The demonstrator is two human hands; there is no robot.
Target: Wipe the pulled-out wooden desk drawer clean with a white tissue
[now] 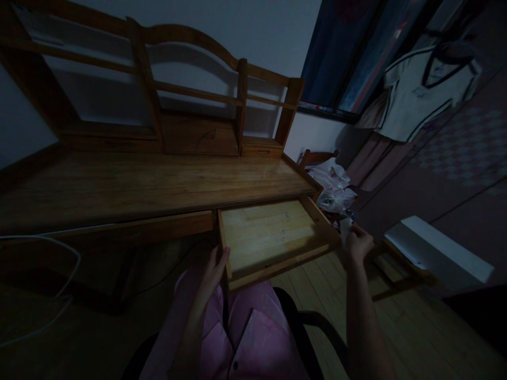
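A wooden desk (150,184) with a shelf hutch (190,89) on top stands before me. Its right drawer (273,237) is pulled out and shows a bare wooden bottom. My left hand (216,266) rests against the drawer's near left corner, fingers laid along the side. My right hand (358,243) is just beyond the drawer's right front corner, fingers pinched on a small pale thing (345,228) that I cannot make out.
Crumpled plastic bags (335,187) lie on a wooden chair to the right of the desk. A white board (439,248) rests on a low stand at right. Clothes (420,89) hang on the wall. A white cable (59,285) loops at left. My pink trousers (245,332) fill the bottom.
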